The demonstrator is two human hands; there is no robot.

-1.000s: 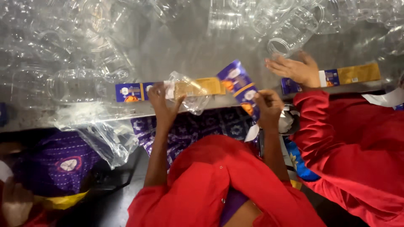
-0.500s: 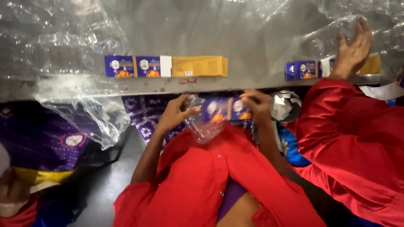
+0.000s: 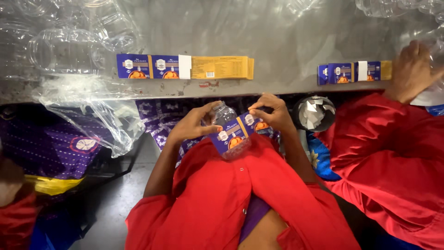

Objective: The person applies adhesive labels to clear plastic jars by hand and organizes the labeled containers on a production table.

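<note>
Left hand [image 3: 192,126] gripping clear plastic jar [image 3: 227,130] with fingers curled around it, right hand [image 3: 273,112] pinching blue label [image 3: 237,133] against jar, label stack [image 3: 185,67] lying on table [image 3: 277,41] beyond.

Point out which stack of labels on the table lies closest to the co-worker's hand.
The smaller label stack at the table's right end, right beside the co-worker's hand. The longer stack lies mid-table, far from it.

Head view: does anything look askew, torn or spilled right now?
Only the label: it sits tilted across the clear bottle, not yet wrapped snug, held between the left hand and right hand. The label stack on the table lies straight. Nothing looks spilled or torn.
</note>
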